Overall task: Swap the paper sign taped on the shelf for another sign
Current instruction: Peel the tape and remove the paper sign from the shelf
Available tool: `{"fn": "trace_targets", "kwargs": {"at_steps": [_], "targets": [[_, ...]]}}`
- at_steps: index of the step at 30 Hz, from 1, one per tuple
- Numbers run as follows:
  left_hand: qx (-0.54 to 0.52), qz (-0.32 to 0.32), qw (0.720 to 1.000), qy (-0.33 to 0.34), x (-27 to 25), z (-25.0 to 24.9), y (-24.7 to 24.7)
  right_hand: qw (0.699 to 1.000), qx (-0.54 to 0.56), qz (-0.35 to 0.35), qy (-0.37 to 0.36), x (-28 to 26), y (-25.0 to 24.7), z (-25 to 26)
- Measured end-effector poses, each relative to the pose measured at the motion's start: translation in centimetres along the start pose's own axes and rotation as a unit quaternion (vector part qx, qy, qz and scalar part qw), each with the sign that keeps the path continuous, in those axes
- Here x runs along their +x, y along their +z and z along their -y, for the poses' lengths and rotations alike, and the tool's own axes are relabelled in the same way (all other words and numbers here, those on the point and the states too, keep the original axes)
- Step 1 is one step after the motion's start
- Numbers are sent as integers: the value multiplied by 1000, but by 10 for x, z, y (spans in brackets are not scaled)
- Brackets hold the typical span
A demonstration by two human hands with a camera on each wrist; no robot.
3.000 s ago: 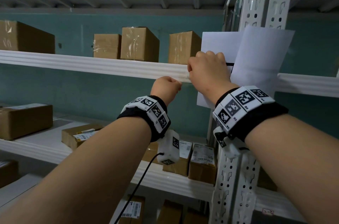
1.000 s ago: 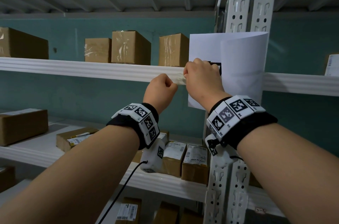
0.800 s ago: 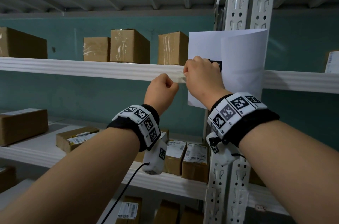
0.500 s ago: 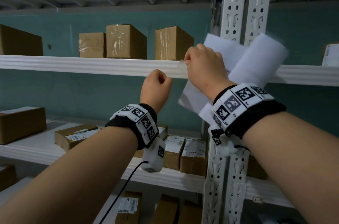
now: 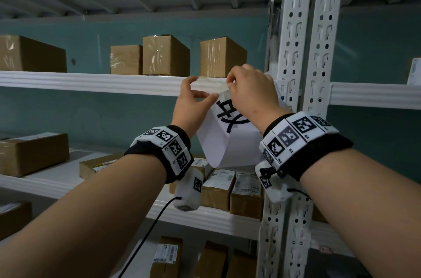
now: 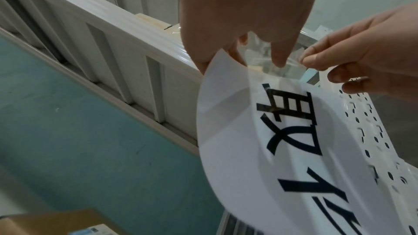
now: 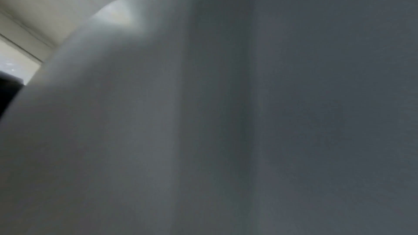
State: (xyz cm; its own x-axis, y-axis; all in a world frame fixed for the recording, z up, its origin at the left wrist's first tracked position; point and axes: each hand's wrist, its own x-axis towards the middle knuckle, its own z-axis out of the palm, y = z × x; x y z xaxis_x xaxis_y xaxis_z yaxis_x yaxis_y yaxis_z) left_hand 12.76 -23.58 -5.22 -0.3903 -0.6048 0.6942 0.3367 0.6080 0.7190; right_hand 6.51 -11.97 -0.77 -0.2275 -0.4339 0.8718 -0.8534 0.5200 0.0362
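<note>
A white paper sign (image 5: 224,139) with large black characters hangs curled below the white shelf beam (image 5: 91,82), just left of the perforated upright (image 5: 293,50). My left hand (image 5: 200,90) pinches the sign's upper left corner between thumb and finger. My right hand (image 5: 230,83) pinches a strip of clear tape (image 5: 211,83) that runs along the sign's top edge by the beam. The left wrist view shows the sign (image 6: 282,149), my left hand (image 6: 239,58) on its corner and my right hand (image 6: 316,67) on the tape (image 6: 267,67). White paper (image 7: 226,113) fills the right wrist view and hides that hand.
Three cardboard boxes (image 5: 166,54) stand on the upper shelf behind my hands, with a larger one (image 5: 29,54) at far left. Labelled parcels (image 5: 230,189) line the lower shelf. A second upright (image 5: 323,50) stands right of the first. The wall behind is teal.
The sign has come away from the beam and dropped lower, its printed side now facing me. My left hand went from a fist beside it to pinching its corner; the right hand shifted to the tape.
</note>
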Motion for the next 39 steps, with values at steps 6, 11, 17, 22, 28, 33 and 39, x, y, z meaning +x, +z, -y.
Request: {"fn": "trace_targets", "kwargs": {"at_steps": [6,11,17,22,28,33,39], "targets": [[18,9,1000,-8,-5,7,-9,1000,16,11,3,-4,-4,2],[39,14,999,-14,-14,5,-16,998,51,28,18,-13,-7,2],[45,-8,999,-12,-23,-8,-19,995,79,45,41,-32,-21,-7],[42,-27,999,-15,-37,-23,-16,991,74,72,82,-45,-40,-30],[61,-68,996,-5,-61,-48,-13,979,54,154,125,-77,-67,-61],[81,-85,993,11,-93,-73,-3,955,77,237,159,-117,-89,-85],[93,-112,989,9,-129,-96,5,926,77,317,190,-167,-117,-114]]}}
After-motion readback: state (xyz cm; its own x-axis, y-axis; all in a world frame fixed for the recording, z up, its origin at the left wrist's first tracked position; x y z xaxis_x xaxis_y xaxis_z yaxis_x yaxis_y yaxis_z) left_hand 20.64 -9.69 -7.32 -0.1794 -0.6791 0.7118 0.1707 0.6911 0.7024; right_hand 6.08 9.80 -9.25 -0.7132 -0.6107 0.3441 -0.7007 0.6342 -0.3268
